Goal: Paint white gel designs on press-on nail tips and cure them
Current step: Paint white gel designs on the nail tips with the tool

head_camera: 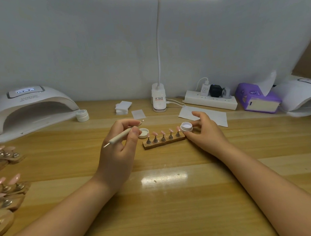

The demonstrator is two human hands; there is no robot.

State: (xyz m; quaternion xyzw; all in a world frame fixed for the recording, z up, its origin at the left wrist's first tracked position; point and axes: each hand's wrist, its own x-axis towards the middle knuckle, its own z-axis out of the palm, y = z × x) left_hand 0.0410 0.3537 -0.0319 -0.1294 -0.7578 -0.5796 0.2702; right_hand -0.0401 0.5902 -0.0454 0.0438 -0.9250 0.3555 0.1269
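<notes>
Slim white pen (120,135), round gel pot (186,126).

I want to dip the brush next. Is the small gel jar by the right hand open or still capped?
Open. The gel jar shows its pale contents, and its lid lies upturned beside the left hand.

On the wooden bench (171,196), the left hand (117,151) pinches a thin white pen (122,135), tip pointing far-right. The right hand (204,133) grips an open white jar (186,126) at the right end of a wooden stand (163,144) carrying five pink nails (162,132). The jar's lid (143,132) lies just beside the stand's left end.
</notes>
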